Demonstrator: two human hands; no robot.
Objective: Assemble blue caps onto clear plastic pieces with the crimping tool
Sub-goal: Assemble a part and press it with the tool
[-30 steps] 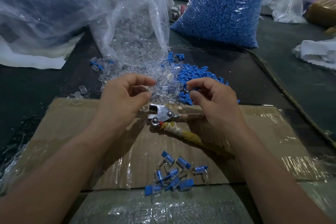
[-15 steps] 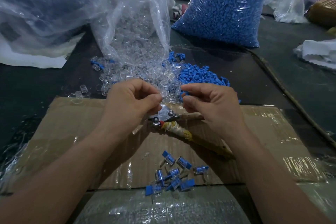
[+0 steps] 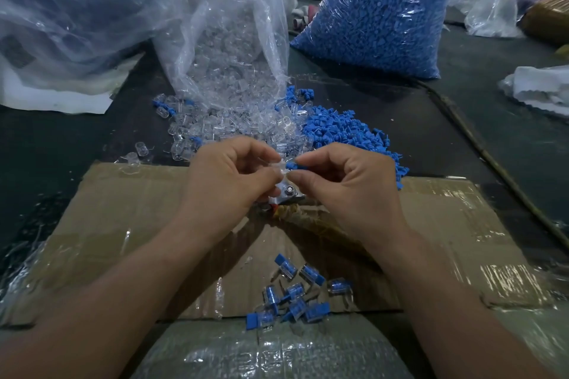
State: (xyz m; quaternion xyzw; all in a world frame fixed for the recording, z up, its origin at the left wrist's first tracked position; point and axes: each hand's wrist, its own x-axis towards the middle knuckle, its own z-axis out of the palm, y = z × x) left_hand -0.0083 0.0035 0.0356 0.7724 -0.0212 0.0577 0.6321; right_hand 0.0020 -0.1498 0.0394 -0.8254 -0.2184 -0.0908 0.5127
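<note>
Hands meet at the centre of the view, fingertips almost together. The left hand (image 3: 234, 184) pinches a clear piece (image 3: 278, 167) between thumb and forefinger. The right hand (image 3: 354, 194) pinches a cap (image 3: 291, 165) and holds it against that piece's end. The two touch, but I cannot tell whether the cap is seated.

At six o'clock from the fingertips, just below them, the tool (image 3: 288, 194) lies on the cardboard (image 3: 123, 224) with nobody gripping it. Its wrapped handle runs off toward four o'clock under the right wrist. So this unit looks to be at the fitting stage, with the crimp not yet done.

Now the score. Further down at six o'clock, near the cardboard's near edge, sits the done pile (image 3: 292, 294), a small cluster of clear pieces with blue caps on.

Against that, plenty waits:
- The clear heap (image 3: 215, 129) spills out at eleven o'clock from the hands.
- The cap heap (image 3: 345, 135) spreads at one o'clock.
- Behind them the clear bag (image 3: 234, 49) stands at twelve.
- The cap bag (image 3: 385, 9), packed full, stands further out at one o'clock.

My read is that this is early going. A handful are finished, one is in hand, and the great bulk of the stock is untouched.
</note>
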